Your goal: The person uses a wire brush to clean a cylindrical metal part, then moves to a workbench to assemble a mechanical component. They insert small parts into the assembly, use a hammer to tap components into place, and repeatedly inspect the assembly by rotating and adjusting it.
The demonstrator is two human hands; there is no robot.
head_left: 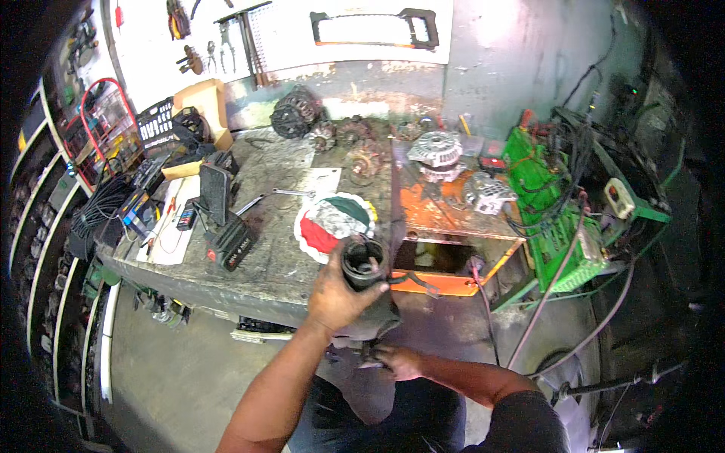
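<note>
One dark sleeve point(521, 426), left grip point(332, 298) holding one hollow cylinder point(362, 277), right grip point(400, 362) unclear

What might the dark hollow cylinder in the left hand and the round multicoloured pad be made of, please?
The dark hollow cylinder: probably metal, dull, its thick rim catching faint light. The round multicoloured pad: likely cloth, matte and stained, with a ruffled edge.

from where i stand, pale printed lettering and a figure show on the black battery point(234, 245) of the power tool point(215, 192) on the workbench point(276, 245). a light line low on the black slotted box point(156, 130), farther back on the left, may be lettering too, but it's too small to read.
</note>
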